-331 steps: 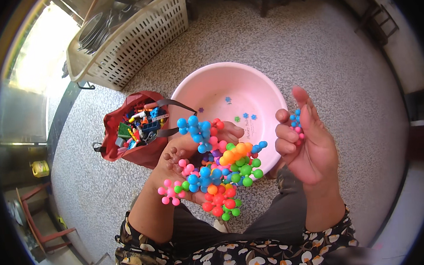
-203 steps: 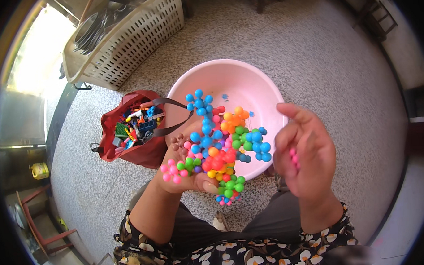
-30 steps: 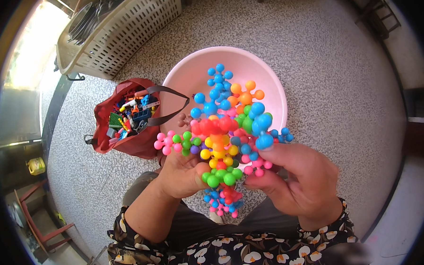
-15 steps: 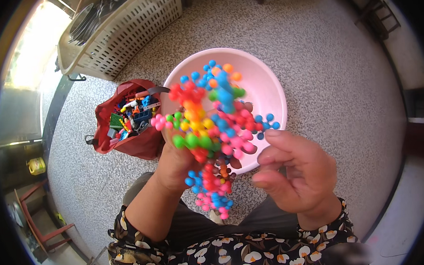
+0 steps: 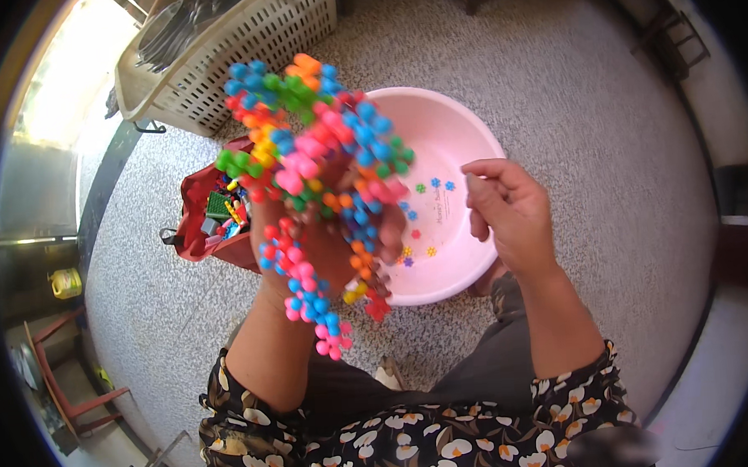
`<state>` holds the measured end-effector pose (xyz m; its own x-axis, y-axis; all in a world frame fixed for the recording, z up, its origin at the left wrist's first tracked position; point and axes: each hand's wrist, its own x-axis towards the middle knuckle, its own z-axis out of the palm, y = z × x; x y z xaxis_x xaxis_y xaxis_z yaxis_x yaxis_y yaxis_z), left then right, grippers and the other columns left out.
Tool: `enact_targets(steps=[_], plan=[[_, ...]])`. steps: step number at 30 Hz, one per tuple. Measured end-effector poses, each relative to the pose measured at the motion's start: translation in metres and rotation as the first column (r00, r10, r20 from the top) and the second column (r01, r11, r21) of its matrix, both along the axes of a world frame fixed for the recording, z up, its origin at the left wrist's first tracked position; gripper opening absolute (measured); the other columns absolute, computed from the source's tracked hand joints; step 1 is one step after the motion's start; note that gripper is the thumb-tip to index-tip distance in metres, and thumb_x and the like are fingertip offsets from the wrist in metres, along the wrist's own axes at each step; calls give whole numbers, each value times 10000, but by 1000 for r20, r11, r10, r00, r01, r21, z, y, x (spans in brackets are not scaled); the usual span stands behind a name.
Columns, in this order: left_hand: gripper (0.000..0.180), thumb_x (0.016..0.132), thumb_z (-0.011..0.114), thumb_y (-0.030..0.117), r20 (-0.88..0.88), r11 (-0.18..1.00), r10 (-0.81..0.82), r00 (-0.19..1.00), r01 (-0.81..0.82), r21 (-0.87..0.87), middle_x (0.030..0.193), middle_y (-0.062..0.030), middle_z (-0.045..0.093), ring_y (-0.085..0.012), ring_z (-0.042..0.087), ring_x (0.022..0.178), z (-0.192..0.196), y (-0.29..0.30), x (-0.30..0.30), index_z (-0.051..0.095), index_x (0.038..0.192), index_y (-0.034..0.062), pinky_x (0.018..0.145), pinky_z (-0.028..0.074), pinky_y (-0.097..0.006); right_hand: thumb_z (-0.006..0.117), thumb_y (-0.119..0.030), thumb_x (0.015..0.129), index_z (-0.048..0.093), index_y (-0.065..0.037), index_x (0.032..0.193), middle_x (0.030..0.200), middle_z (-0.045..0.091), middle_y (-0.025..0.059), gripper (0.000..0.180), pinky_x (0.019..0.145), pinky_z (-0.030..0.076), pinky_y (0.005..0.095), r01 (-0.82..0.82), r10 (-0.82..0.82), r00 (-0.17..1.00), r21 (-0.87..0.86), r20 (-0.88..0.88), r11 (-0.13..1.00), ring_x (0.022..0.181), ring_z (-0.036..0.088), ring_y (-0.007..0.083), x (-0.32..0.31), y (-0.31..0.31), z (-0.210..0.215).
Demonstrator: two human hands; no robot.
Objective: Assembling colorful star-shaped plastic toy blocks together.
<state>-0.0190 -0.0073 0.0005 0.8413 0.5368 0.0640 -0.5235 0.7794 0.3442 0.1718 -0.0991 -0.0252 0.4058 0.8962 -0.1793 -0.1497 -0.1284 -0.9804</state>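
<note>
My left hand (image 5: pixel 329 252) is closed around a big, branching cluster of joined knobbly plastic snowflake building pieces (image 5: pixel 327 125), coloured red, pink, blue, green, orange and yellow. It is held up over the left side of a pink plastic basin (image 5: pixel 480 141), and parts of it hide my fingers. Several loose snowflake pieces (image 5: pixel 436 183) in blue, green, yellow and red lie on the basin's bottom. Above the basin's right rim is my right hand (image 5: pixel 515 219), its thumb and forefinger pinched together. Whether anything small sits between those fingertips cannot be seen.
Left of the basin stands a red fabric bag (image 5: pixel 196 208) full of mixed toy parts, partly covered by the cluster. A cream slotted plastic basket (image 5: pixel 217 69) is at the far left. A reddish wooden chair (image 5: pixel 59 385) stands at the left edge, near a yellow jug (image 5: pixel 66 283). The floor is speckled.
My left hand has carried the cluster up and to the left, uncovering loose pieces in the basin. My right hand has risen a little, and its thumb and forefinger have come together.
</note>
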Motion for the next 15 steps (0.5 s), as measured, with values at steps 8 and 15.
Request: enact_targets(steps=[8,15], plan=[[647,810,466,534,111,988,152,982,-156,21,1133,-166,464,-221,466,664,8,57,-37,384,1253,70,590,423,-305,610,-248,764,614,-42,925,842,626,142,262,726,480,338,-254,545,765,-616,345,746,784,616,257,31,-30,-182],[469,732,648,125,35,949,314,949,-312,-53,1134,-42,449,-141,457,691,8,53,-51,430,1141,56,583,400,-276,579,-155,741,622,-78,897,944,612,129,179,822,448,343,-258,751,490,-749,443,610,908,574,272,25,-48,-300]])
